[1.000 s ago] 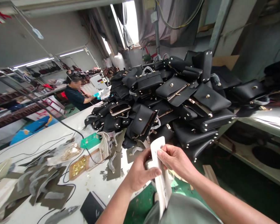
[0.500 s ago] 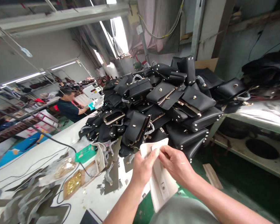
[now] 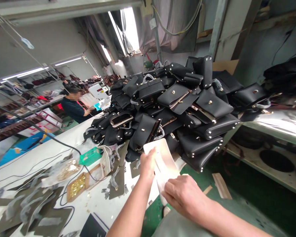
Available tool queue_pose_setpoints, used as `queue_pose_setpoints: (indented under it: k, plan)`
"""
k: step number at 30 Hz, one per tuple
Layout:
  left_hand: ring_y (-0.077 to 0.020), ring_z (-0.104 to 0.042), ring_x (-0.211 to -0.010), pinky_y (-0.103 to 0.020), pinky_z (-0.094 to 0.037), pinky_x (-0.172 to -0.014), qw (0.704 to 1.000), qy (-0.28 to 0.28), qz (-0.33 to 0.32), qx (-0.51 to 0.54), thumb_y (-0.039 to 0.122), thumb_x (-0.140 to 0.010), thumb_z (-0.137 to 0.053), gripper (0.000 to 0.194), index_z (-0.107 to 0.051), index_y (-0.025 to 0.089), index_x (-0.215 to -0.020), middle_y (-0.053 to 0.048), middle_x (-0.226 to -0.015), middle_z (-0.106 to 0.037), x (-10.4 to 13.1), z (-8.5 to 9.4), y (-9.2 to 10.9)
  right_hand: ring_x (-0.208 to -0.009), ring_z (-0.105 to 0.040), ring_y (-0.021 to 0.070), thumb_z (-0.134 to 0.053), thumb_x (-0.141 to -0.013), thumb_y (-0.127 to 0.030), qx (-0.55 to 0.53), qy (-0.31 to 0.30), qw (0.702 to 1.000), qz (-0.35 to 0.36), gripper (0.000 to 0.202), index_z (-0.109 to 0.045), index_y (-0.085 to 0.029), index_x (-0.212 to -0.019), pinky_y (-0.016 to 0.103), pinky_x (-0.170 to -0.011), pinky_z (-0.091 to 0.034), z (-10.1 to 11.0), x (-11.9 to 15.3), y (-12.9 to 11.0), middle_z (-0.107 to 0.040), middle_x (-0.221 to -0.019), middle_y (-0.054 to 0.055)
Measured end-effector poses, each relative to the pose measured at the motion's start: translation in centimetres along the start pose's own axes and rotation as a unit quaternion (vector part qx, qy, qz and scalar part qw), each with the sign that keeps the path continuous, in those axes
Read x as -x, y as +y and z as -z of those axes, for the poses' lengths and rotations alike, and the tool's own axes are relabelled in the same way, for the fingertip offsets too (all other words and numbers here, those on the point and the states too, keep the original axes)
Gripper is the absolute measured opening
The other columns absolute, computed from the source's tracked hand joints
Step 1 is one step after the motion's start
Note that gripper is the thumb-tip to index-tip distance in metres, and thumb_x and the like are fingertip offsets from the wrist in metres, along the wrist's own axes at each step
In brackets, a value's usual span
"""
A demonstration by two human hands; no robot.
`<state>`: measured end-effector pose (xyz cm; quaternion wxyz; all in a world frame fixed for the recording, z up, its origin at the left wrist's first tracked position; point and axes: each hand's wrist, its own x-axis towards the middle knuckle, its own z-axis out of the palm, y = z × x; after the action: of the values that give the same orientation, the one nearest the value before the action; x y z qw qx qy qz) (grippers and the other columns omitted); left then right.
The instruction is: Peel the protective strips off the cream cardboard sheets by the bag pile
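A pale cream leather piece [image 3: 165,158] is held up in front of me, off the table's right edge. My left hand [image 3: 148,163] grips its upper left side, the thumb lying on its face. Lower down, my right hand [image 3: 181,194] is closed around the bottom right part, knuckles up. The lower end of the piece is partly hidden behind that hand. Just beyond it rises a large pile of black handbags [image 3: 172,95] with metal locks and studs.
The white table [image 3: 93,204] bears a green box [image 3: 90,156], a tray of gold fittings [image 3: 77,188], olive pieces [image 3: 118,181] and cables. A person [image 3: 72,103] sits at the far left. A shelf [image 3: 273,141] stands at right, above green floor.
My right hand has slid down from the top of the cream piece to its lower part. The piece has turned, and its metal fitting is no longer visible. The view has shifted slightly.
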<state>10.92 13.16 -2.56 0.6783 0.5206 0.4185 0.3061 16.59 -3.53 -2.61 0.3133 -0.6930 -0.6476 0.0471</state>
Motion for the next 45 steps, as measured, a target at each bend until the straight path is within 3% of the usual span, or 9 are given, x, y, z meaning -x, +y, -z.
queue_pose_setpoints:
  k: [6, 11, 18, 22, 26, 32, 36, 40, 45]
  plan:
    - [-0.0298, -0.077, -0.082, -0.04, -0.061, -0.08, 0.992, -0.099, 0.061, 0.047, 0.036, -0.06, -0.094, 0.06, -0.075, 0.008, -0.109, -0.016, -0.097, -0.08, -0.1, 1.5, 0.6, -0.108, -0.058, 0.0204, -0.053, -0.102, -0.042, -0.245, 0.125, 0.944, -0.182, 0.031, -0.061, -0.022, -0.08, 0.03, -0.089, -0.041, 0.5, 0.6, 2.1, -0.058, -0.12, 0.007]
    - [-0.0326, -0.077, -0.095, -0.043, -0.059, -0.091, 0.977, -0.16, 0.107, 0.095, 0.031, -0.064, -0.093, 0.06, -0.073, 0.009, -0.117, -0.017, -0.107, -0.08, 1.6, 1.3, 0.1, -0.071, -0.046, 0.0156, -0.054, -0.098, -0.052, -0.335, 0.019, 0.902, -0.27, 0.041, -0.052, -0.021, -0.071, 0.029, -0.065, -0.035, -0.2, 0.4, 2.6, -0.049, -0.075, -0.002]
    - [-0.0304, -0.071, -0.113, -0.04, -0.056, -0.096, 0.976, -0.199, 0.066, 0.065, 0.041, -0.089, -0.075, 0.052, -0.065, 0.018, -0.134, -0.015, -0.125, -0.074, 4.9, 3.5, -0.1, -0.067, -0.036, 0.0132, -0.059, -0.093, -0.061, -0.39, 0.121, 0.863, -0.298, 0.047, -0.053, -0.02, -0.072, 0.027, -0.06, -0.029, -0.9, 0.1, 2.4, -0.041, -0.069, -0.005]
    - [-0.0285, -0.074, -0.092, -0.034, -0.06, -0.071, 0.947, -0.288, 0.13, 0.051, 0.045, -0.091, -0.07, 0.051, -0.066, 0.015, -0.132, -0.016, -0.11, -0.077, 7.7, 4.3, -1.9, -0.066, -0.04, 0.0132, -0.066, -0.088, -0.062, -0.404, 0.157, 0.844, -0.316, 0.048, -0.056, -0.02, -0.071, 0.027, -0.06, -0.032, -0.6, -0.2, 2.6, -0.046, -0.067, -0.004]
    - [-0.0236, -0.072, -0.068, -0.029, -0.055, -0.05, 0.951, -0.271, 0.145, 0.04, 0.053, -0.087, -0.072, 0.057, -0.068, 0.01, -0.125, -0.016, -0.097, -0.078, 8.7, 3.6, -3.4, -0.061, -0.04, 0.013, -0.072, -0.085, -0.061, -0.362, 0.18, 0.854, -0.326, 0.05, -0.051, -0.021, -0.063, 0.028, -0.058, -0.032, -0.9, -0.5, 2.9, -0.044, -0.062, -0.005]
    - [-0.0285, -0.075, -0.089, -0.035, -0.061, -0.07, 0.974, -0.182, 0.106, 0.086, 0.056, -0.086, -0.072, 0.062, -0.066, 0.014, -0.131, -0.016, -0.113, -0.077, 8.1, 2.7, -2.3, -0.079, -0.058, 0.0171, -0.071, -0.092, -0.046, -0.236, 0.263, 0.908, -0.223, 0.034, -0.066, -0.021, -0.069, 0.029, -0.07, -0.041, 0.5, 0.5, 3.4, -0.064, -0.088, 0.002]
    - [-0.0305, -0.073, -0.103, -0.04, -0.06, -0.09, 0.983, -0.164, 0.048, 0.06, 0.055, -0.09, -0.069, 0.058, -0.068, 0.014, -0.13, -0.016, -0.119, -0.076, 7.8, 2.5, -1.6, -0.059, -0.046, 0.014, -0.07, -0.091, -0.051, -0.242, 0.2, 0.922, -0.226, 0.044, -0.057, -0.021, -0.061, 0.029, -0.056, -0.034, 0.5, 1.4, 2.6, -0.051, -0.064, -0.002]
    - [-0.03, -0.068, -0.118, -0.04, -0.052, -0.106, 0.983, -0.182, -0.004, 0.021, 0.05, -0.094, -0.066, 0.049, -0.069, 0.016, -0.128, -0.014, -0.127, -0.073, 8.0, 1.8, -1.7, -0.057, -0.048, 0.0148, -0.064, -0.092, -0.059, -0.29, 0.123, 0.907, -0.28, 0.051, -0.053, -0.022, -0.059, 0.028, -0.055, -0.035, -1.0, 1.3, 2.0, -0.053, -0.058, -0.002]
    - [-0.0276, -0.073, -0.102, -0.036, -0.06, -0.089, 0.98, -0.2, 0.014, 0.013, 0.049, -0.092, -0.069, 0.046, -0.071, 0.015, -0.123, -0.013, -0.114, -0.077, 8.4, 1.3, -2.0, -0.059, -0.05, 0.0145, -0.056, -0.095, -0.062, -0.284, 0.088, 0.899, -0.32, 0.049, -0.051, -0.023, -0.066, 0.026, -0.057, -0.038, -1.6, 1.0, 2.4, -0.056, -0.06, -0.003]
